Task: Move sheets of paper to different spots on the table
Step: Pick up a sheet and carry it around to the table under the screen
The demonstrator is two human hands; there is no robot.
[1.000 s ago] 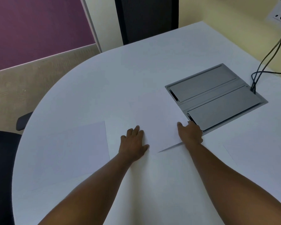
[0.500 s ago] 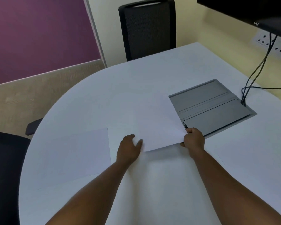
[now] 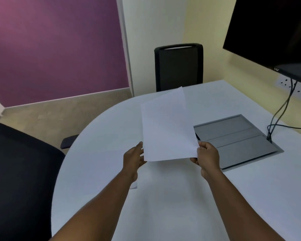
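I hold a white sheet of paper (image 3: 167, 129) lifted off the white table (image 3: 181, 209), tilted up with its far edge raised. My right hand (image 3: 207, 157) pinches its lower right corner. My left hand (image 3: 133, 159) sits at the lower left corner, fingers under the sheet and thumb by its edge. A second sheet (image 3: 102, 171) lies flat on the table to the left, partly hidden by my left forearm.
A grey cable box (image 3: 236, 141) is set into the table at the right, with black cables (image 3: 276, 119) rising to wall sockets. A dark monitor (image 3: 276, 32) hangs above right. One black chair (image 3: 178, 66) stands at the far side, another (image 3: 16, 171) near left.
The sheet lay flat under both hands; the right hand pinched its corner and lifted it, and now both hands hold it tilted above the table. My view has tipped upward.
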